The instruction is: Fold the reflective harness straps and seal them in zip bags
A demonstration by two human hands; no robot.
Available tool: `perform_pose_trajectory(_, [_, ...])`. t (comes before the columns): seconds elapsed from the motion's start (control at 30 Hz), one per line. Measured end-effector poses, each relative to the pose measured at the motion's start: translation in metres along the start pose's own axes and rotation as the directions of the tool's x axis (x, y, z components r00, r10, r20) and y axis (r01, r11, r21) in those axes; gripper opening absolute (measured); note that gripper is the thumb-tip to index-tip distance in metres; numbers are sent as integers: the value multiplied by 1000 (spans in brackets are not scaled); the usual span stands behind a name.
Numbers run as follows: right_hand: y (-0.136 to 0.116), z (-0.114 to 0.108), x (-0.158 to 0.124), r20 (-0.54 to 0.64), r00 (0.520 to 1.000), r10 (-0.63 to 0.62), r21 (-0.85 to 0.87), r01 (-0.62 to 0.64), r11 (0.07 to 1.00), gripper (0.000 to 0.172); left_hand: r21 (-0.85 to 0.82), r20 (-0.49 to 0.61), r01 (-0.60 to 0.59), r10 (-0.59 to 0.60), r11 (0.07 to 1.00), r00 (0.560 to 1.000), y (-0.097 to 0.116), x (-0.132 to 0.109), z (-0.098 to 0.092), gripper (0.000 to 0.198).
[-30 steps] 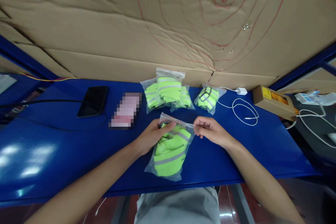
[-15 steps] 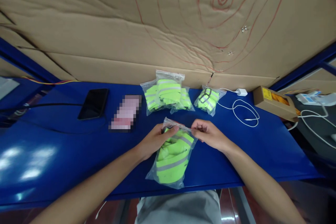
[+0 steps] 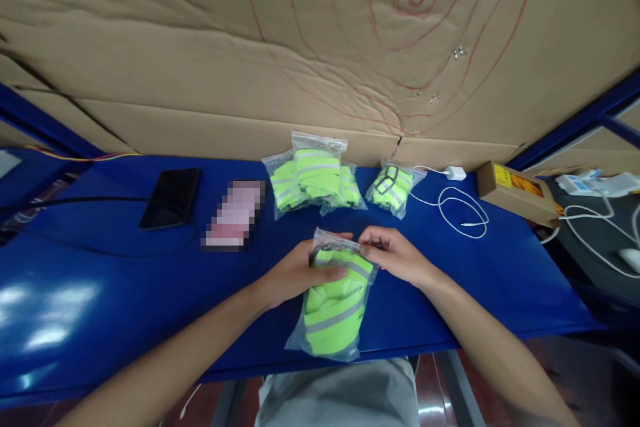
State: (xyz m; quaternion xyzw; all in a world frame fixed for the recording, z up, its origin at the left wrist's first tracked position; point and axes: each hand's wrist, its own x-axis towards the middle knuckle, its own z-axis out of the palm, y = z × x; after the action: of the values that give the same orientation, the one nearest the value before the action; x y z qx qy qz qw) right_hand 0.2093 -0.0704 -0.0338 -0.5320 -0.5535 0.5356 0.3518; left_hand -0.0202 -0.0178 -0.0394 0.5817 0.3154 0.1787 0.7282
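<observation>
A clear plastic bag (image 3: pixel 333 310) packed with neon-yellow reflective bands lies on the blue table (image 3: pixel 100 280) in front of me. My left hand (image 3: pixel 295 273) is closed on the bag's upper left, thumb across the bands. My right hand (image 3: pixel 393 255) pinches the top edge of the same bag at its upper right. Both hands hold the bag near its mouth.
More bagged yellow bands form a pile (image 3: pixel 310 177) at the back, with a smaller bag (image 3: pixel 393 188) to their right. A black phone (image 3: pixel 170 197), a blurred pink item (image 3: pixel 233 215), a white cable (image 3: pixel 460 208) and a cardboard box (image 3: pixel 515 192) also lie here. Cardboard sheets (image 3: pixel 300 47) form the back wall.
My two hands have drawn closer together at the bag's top. The bag has shifted slightly right and sits more upright.
</observation>
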Motion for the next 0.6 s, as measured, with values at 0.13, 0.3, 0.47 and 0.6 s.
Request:
perform_pose_trajectory(0.13, [-1, 0, -1, -5, 1000, -12, -7, 12, 1000, 17, 3, 6, 20, -21, 1000, 1000, 2, 0, 1, 76])
perform_pose_trajectory(0.3, [-5, 1, -1, 9, 1000, -29, -37, 30, 999, 25, 14, 35, 5, -5, 1000, 999, 1, 0, 4, 75])
perform_pose_trajectory(0.47, [-4, 3, -3, 27, 998, -61, -65, 63, 996, 30, 22, 59, -12, 10, 1000, 998, -3, 1, 7, 71])
perform_pose_trajectory(0.6, [-6, 7, -5, 35, 994, -102, -113, 105, 988, 33, 29, 96, -30, 27, 999, 995, -4, 1, 9, 67])
